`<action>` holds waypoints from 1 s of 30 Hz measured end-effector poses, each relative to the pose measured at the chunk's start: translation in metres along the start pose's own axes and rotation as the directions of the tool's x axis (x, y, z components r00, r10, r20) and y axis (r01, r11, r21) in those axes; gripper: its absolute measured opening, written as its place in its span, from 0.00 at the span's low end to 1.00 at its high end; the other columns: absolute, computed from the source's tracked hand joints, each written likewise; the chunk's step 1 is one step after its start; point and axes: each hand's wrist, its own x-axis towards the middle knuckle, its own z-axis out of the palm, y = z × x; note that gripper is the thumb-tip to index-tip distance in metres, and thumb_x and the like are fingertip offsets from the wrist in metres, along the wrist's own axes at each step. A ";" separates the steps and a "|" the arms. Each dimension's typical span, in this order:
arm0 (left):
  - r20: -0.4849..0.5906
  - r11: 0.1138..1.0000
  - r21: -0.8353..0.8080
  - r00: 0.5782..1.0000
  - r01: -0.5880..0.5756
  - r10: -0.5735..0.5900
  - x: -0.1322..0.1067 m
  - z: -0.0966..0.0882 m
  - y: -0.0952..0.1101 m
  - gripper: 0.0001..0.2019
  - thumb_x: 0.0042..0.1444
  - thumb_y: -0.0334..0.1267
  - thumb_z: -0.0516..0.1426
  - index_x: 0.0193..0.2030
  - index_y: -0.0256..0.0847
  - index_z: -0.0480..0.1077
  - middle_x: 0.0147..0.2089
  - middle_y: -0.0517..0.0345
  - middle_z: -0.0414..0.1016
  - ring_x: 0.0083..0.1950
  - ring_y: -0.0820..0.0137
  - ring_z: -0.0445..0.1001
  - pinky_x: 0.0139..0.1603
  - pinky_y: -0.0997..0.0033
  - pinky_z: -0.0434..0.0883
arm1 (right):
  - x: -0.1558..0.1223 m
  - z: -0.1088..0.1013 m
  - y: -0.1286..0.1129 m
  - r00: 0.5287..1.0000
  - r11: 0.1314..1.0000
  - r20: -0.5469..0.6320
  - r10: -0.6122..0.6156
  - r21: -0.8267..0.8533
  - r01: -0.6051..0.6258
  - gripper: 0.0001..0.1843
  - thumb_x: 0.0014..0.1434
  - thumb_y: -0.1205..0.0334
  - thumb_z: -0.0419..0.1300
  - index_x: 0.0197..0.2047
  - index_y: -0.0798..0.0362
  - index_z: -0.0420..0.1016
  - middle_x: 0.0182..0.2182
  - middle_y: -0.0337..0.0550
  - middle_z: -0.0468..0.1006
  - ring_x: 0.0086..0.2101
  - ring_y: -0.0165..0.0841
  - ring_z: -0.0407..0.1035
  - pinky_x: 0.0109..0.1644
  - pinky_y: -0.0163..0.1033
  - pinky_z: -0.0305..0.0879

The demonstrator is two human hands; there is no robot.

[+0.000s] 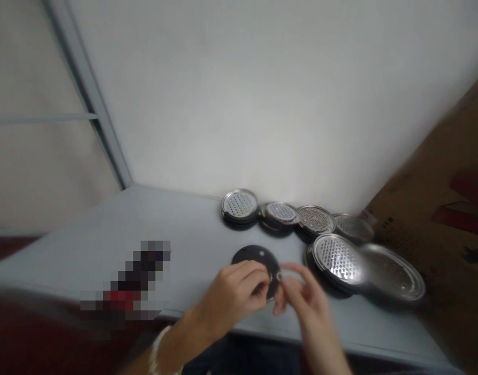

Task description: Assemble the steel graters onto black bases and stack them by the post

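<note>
Curled fingers of the left hand (pixel 233 294) close on a dark disc (pixel 258 260), pressing it from its lower left rim, while the right hand (pixel 307 299) stands open and blurred, its curved fingers at the disc's right rim; whether they grip it, the blur hides. Going left to right, a pale metal frame (pixel 86 88) runs down to the back of a grey table (pixel 184 229), and a white wall (pixel 262 104) rises behind it. Near the table's front edge stands one pixelated dark object (pixel 129 278), too obscured to name, well apart from the hands. One white bracelet (pixel 156 351) circles the left wrist. The held disc, the only one in the hands, sits over the table near its front edge, with small pale holes in its face. Beyond it, four perforated metal discs line the back, the first (pixel 241 205) on a dark stack, the others (pixel 280 214) (pixel 316 220) (pixel 354 228) overlapping or nearly so. A fifth (pixel 336 260) tops a stack just right of the right hand, and a sixth, plainer and blurred (pixel 391 273), lies just beside it. One brown cardboard box (pixel 430 208) closes the table's right end.
</note>
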 end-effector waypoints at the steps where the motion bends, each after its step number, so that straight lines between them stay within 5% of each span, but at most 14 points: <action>1: 0.015 1.000 0.000 1.000 0.001 -0.001 0.000 0.000 -0.002 0.09 0.57 0.22 0.55 0.36 0.40 0.70 0.33 0.58 0.79 0.35 0.72 0.79 0.38 0.76 0.76 | -0.001 -0.001 0.000 0.999 0.997 -0.027 -0.048 -0.064 0.046 0.21 0.62 0.47 0.66 0.50 0.52 0.71 0.22 0.36 0.77 0.23 0.32 0.71 0.31 0.35 0.68; 4: 0.058 0.999 0.030 0.998 -0.016 0.015 -0.002 0.000 -0.005 0.08 0.57 0.23 0.55 0.34 0.40 0.69 0.33 0.58 0.79 0.34 0.71 0.79 0.37 0.75 0.76 | -0.006 -0.003 0.004 0.985 0.941 -0.031 -0.168 -0.302 0.151 0.15 0.64 0.48 0.63 0.44 0.51 0.72 0.26 0.40 0.80 0.27 0.34 0.75 0.34 0.36 0.70; 8: 0.124 0.994 0.103 0.992 -0.043 0.030 -0.005 0.000 -0.007 0.08 0.58 0.24 0.55 0.33 0.40 0.69 0.32 0.58 0.78 0.34 0.70 0.78 0.36 0.73 0.76 | -0.010 -0.005 0.012 0.941 0.762 0.062 -0.332 -0.570 0.307 0.10 0.66 0.52 0.61 0.39 0.50 0.76 0.30 0.43 0.82 0.29 0.34 0.77 0.35 0.34 0.70; 15: 0.136 0.988 0.149 0.991 -0.029 0.009 -0.005 -0.003 -0.006 0.07 0.60 0.24 0.55 0.35 0.39 0.70 0.34 0.58 0.78 0.35 0.69 0.78 0.38 0.71 0.75 | -0.010 -0.006 0.022 0.822 0.524 0.202 -0.533 -0.684 0.508 0.05 0.67 0.61 0.60 0.42 0.48 0.79 0.33 0.44 0.84 0.32 0.37 0.80 0.38 0.36 0.73; 22: 0.231 0.979 0.188 0.972 -0.082 0.037 -0.007 -0.005 -0.008 0.07 0.60 0.25 0.57 0.34 0.40 0.70 0.34 0.59 0.77 0.35 0.69 0.77 0.37 0.71 0.73 | -0.009 -0.006 0.019 0.753 0.429 0.279 -0.596 -0.682 0.593 0.07 0.67 0.65 0.61 0.43 0.48 0.80 0.32 0.44 0.84 0.30 0.36 0.79 0.36 0.37 0.74; 30: 0.215 0.969 0.224 0.975 -0.109 0.060 -0.003 -0.009 -0.006 0.08 0.63 0.25 0.54 0.34 0.39 0.70 0.32 0.58 0.75 0.35 0.69 0.75 0.38 0.71 0.72 | -0.006 -0.009 0.020 0.806 0.464 0.298 -0.511 -0.694 0.550 0.11 0.69 0.62 0.58 0.51 0.50 0.78 0.40 0.46 0.86 0.36 0.38 0.81 0.41 0.37 0.76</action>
